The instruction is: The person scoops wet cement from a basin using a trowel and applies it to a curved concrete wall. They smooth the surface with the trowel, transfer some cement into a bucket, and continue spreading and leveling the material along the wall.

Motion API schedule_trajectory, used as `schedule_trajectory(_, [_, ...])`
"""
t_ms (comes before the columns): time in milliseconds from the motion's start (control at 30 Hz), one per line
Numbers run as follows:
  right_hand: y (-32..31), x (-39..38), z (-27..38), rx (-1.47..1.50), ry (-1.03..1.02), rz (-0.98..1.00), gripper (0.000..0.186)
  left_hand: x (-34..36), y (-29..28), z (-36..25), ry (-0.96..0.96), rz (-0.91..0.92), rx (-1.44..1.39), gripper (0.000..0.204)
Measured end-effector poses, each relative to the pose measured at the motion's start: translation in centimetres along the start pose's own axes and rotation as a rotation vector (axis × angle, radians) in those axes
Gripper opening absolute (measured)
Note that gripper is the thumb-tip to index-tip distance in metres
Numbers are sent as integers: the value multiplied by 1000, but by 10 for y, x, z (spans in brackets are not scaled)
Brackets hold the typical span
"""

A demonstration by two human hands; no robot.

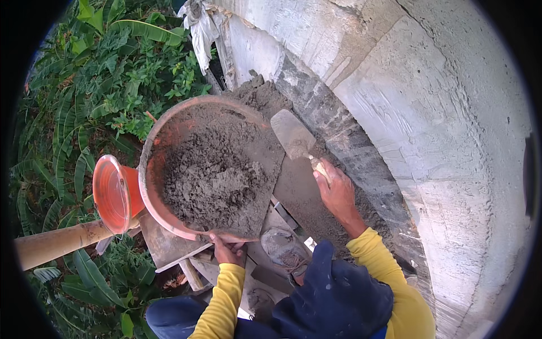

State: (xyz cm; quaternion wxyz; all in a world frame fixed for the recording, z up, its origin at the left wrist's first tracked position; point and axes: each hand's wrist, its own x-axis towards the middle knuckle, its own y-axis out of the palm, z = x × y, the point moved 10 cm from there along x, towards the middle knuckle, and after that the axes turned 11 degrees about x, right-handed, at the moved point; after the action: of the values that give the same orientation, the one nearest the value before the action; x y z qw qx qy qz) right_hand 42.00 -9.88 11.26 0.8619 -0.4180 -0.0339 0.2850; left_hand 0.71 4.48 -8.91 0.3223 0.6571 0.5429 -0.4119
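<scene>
My right hand (339, 195) grips the wooden handle of a trowel (292, 135), whose mortar-smeared blade lies over grey mortar on the ledge (302, 200) beside the wall. My left hand (228, 247) is closed on the lower rim of a wide, round orange tub (155, 192). The tub holds a mound of lumpy wet mortar (206, 178), spread up against its far and right sides. More loose mortar (259, 93) is heaped just beyond the tub, against the foot of the wall.
A small orange bucket (104, 192) stands left of the tub near a bamboo pole (62, 240). A curved concrete wall (451, 141) rises on the right. Dense plants (68, 101) lie beyond the left edge. My shoe (282, 248) rests on boards below, and white sheeting (200, 37) hangs at the top.
</scene>
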Motion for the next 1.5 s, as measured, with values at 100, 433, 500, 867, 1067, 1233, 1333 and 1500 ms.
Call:
schedule_trajectory(100, [-26, -51, -98, -102, 150, -7, 57, -10, 8, 20, -13, -7, -56, 71])
schedule_trajectory(433, [7, 33, -109, -212, 200, 39, 53, -3, 9, 16, -33, 18, -5, 75])
schedule_trajectory(500, [9, 41, -81, -180, 31, -57, 51, -8, 6, 10, -52, 26, -11, 76])
schedule_trajectory(867, [39, -22, -48, 161, -54, -77, 54, -112, 4, -93, 250, 146, 500, 39])
schedule_trajectory(1067, [59, -57, -74, 336, 257, 93, 61, -78, -77, -277, 999, -407, 483, 36])
schedule_trajectory(1233, [110, -59, -80, 639, 387, 249, 53, 4, -82, -341, 907, -317, 606, 50])
schedule_trajectory(1333, [138, -72, -59, 933, 482, 344, 50, 28, -61, -365, 859, -212, 818, 53])
schedule_trajectory(1500, [192, -81, -50, 1139, 542, 375, 64, 34, -30, -387, 962, -23, 685, 49])
